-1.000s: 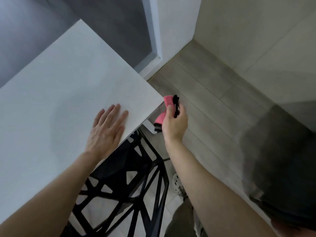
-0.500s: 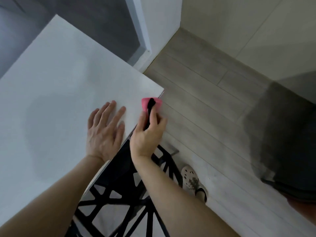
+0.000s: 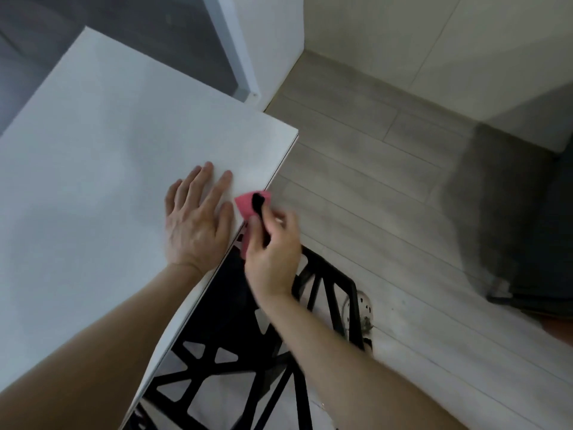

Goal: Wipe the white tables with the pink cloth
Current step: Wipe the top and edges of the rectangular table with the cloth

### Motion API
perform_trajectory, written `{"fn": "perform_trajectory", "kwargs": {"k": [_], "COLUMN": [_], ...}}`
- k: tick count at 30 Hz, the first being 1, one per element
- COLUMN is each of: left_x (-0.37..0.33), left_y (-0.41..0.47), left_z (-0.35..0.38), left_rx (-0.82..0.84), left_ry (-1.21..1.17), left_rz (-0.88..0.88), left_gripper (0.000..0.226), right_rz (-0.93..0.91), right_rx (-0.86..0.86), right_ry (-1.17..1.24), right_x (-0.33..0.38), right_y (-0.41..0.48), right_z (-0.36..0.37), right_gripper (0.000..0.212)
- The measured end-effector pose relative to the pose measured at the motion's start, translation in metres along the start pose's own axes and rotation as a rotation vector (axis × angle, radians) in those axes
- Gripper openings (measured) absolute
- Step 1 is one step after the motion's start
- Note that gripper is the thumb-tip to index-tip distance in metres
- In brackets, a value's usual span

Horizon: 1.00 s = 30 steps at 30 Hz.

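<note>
Black lattice chair [image 3: 235, 352] tucked under the white table [image 3: 93, 150], its seat partly hidden by the right forearm. Left hand [image 3: 198, 218] lies flat on the tabletop by the right edge, fingers straight. Right hand [image 3: 273, 243], motion-blurred, has its fingers curled around the pink cloth [image 3: 246, 204]. Cloth sits on the table's right edge, just beside the left hand, lower part hidden. Black bit on the cloth: can't tell what. Pale plank floor [image 3: 387, 187] beyond the table.
</note>
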<state>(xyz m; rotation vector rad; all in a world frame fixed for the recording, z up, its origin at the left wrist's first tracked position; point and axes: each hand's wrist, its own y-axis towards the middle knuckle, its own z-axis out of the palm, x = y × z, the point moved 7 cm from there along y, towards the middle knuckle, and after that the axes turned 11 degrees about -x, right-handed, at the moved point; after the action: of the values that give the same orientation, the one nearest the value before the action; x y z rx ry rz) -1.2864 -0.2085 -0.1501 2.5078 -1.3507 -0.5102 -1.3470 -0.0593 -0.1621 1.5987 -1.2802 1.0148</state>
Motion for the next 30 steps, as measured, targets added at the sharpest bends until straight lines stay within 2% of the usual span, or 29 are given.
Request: {"fn": "perform_trajectory", "kwargs": {"k": [3,5,7,10,11,12,15,17,19,22,23,25,28,30], "left_x": [-0.001,0.001,-0.001,0.0,0.0,0.0,0.0,0.003,0.002,0.003,0.004,0.003,0.004,0.005], "left_y": [-0.001,-0.001,0.0,0.001,0.001,0.001,0.001,0.001,0.0,0.0,0.0,-0.001,-0.001,0.0], "left_z": [0.0,0.001,0.001,0.002,0.001,0.001,0.002,0.003,0.003,0.004,0.004,0.004,0.006,0.008], "left_rx": [-0.015,-0.026,-0.025,0.004,0.002,-0.003,-0.013,-0.02,-0.024,-0.028,-0.032,-0.033,-0.034,-0.029], "left_ry": [-0.006,-0.006,-0.006,0.003,-0.001,-0.009,-0.021,-0.015,-0.02,-0.018,-0.019,-0.03,-0.023,-0.013], "left_rz": [0.005,0.001,0.004,-0.003,-0.002,-0.007,-0.006,-0.009,0.002,0.005,0.01,0.012,0.019,0.021], "left_gripper": [0.052,0.052,0.052,0.053,0.053,0.053,0.053,0.053,0.053,0.053,0.052,0.051,0.051,0.052], "right_rz": [0.086,0.153,0.093,-0.043,-0.058,-0.022,0.092,0.142,0.162,0.129,0.102,0.127,0.148,0.16], "right_rx": [-0.244,-0.313,-0.292,-0.037,-0.014,-0.039,-0.292,-0.37,-0.368,-0.159,-0.127,-0.148,-0.291,-0.341], "right_ry": [-0.079,-0.077,-0.053,0.027,0.051,0.077,0.046,0.052,0.056,0.147,0.154,0.154,0.001,-0.027], "right_x": [-0.006,-0.004,0.004,0.015,0.013,0.008,-0.005,-0.008,-0.005,0.01,0.011,0.002,-0.012,-0.012], "right_y": [0.078,0.091,0.055,-0.02,-0.018,0.001,0.092,0.111,0.064,-0.038,-0.046,-0.005,0.078,0.067], "right_z": [0.007,0.017,0.019,0.007,0.004,0.007,0.014,0.022,0.02,0.007,0.004,0.008,0.016,0.021], "right_gripper": [0.035,0.039,0.037,0.034,0.033,0.032,0.031,0.032,0.032,0.031,0.031,0.032,0.036,0.036]}}
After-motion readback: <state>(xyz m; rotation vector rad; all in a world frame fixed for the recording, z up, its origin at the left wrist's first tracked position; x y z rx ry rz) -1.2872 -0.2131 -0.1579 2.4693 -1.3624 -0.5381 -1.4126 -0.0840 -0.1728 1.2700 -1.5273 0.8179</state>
